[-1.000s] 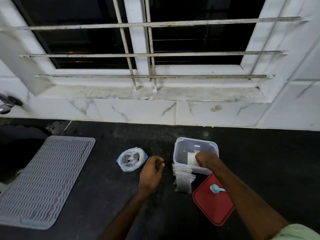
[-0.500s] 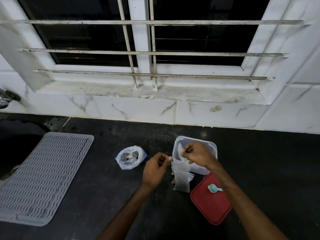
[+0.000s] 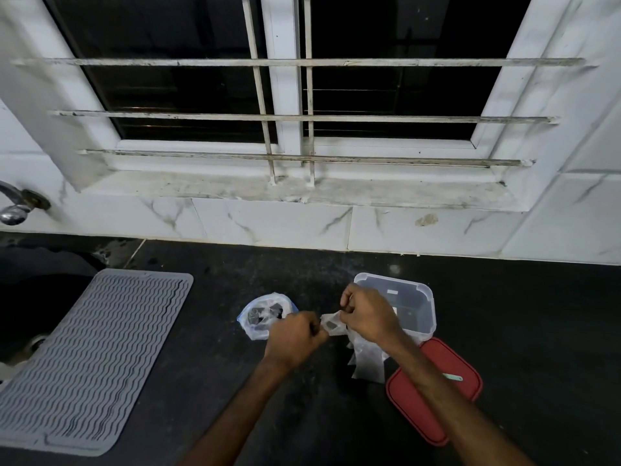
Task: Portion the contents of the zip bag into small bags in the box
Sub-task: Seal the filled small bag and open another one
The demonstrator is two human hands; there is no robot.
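A clear plastic box (image 3: 425, 299) stands open on the black counter. Left of it lies the zip bag (image 3: 258, 314), open, with dark contents inside. My left hand (image 3: 295, 336) and my right hand (image 3: 368, 314) meet between the two, both pinching one small clear bag (image 3: 331, 326) held above the counter. Below my right hand, several small bags (image 3: 369, 363) lie in a pile against the box. The red lid (image 3: 433, 386) rests on the counter to the right of the pile, with a teal scoop (image 3: 453, 377) on it, partly hidden by my right forearm.
A grey ribbed drying mat (image 3: 87, 358) covers the counter's left side beside a dark sink (image 3: 30, 297), with a tap (image 3: 15, 210) above. A white tiled wall (image 3: 268, 223) and barred window (image 3: 285, 112) close off the back.
My right hand came out of the box with a small bag and moved left. My left hand rose to meet it and took hold of the bag's other edge.
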